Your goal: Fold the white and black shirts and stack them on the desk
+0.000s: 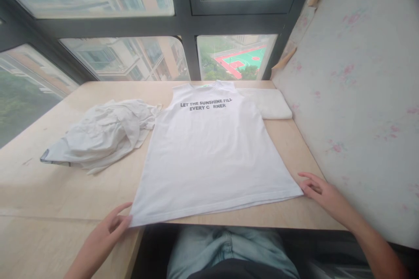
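Note:
A white sleeveless shirt (209, 152) with dark lettering across the chest lies spread flat on the wooden table (29, 183), its neckline toward the window and its hem toward me. My left hand (114, 225) pinches the hem's left corner at the table's front edge. At the hem's right corner, my right hand (316, 187) has thumb and fingers closed on the fabric, with the index finger raised. Left of the shirt is a crumpled pile of white cloth (108, 133) with a dark-edged part. A folded white cloth (276, 104) lies partly behind the shirt's right shoulder.
Dark-framed windows (183, 26) stand behind the table's far edge. A wall with floral wallpaper (360, 117) borders the table on the right. My legs in light jeans (229, 248) are below the front edge.

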A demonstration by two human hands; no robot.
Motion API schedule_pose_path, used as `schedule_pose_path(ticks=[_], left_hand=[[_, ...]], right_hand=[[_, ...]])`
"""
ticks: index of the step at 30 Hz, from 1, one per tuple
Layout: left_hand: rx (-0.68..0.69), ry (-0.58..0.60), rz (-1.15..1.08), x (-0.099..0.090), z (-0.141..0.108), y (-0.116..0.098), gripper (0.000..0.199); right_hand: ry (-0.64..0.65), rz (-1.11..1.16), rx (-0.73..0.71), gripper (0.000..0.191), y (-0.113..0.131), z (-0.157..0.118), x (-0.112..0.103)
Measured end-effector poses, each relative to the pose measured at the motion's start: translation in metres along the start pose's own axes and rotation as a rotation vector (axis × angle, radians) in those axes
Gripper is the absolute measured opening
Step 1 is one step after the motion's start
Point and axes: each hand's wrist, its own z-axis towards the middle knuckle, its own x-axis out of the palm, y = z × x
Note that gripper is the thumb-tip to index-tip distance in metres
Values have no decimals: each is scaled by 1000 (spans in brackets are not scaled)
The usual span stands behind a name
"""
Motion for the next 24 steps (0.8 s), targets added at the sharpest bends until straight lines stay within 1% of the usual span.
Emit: schedule_pose_path(ticks=[2,3,6,9,12,14,16,18,20,24], left_hand=[[-23,71,10,-1,6,-8,73],[-27,86,10,0,8,-13,74],[-17,80,-7,7,19,-28,75],[-30,46,-1,14,34,-42,80],[-13,23,-7,17,53,-62,82],[1,-1,-74,18,68,-80,80],[-18,-36,-189,19,88,-99,75],[-38,-56,-294,20,115,-117,69],[-25,-62,-341,23,148,-134,65],[47,-70,-400,29,219,-168,61]], right_hand=[[-81,-130,-31,50,1,10,1],[-97,-184,-44,48,4,14,4],[-90,-284,-99,48,21,22,17],[-100,-388,-154,51,36,27,30],[-113,-490,-174,51,41,32,37],[-112,-522,-176,51,40,34,37],[-107,-524,-175,51,36,36,37],[-107,-508,-166,52,33,38,37],[-111,-487,-145,52,30,38,38],[-140,-452,-96,52,25,40,39]])
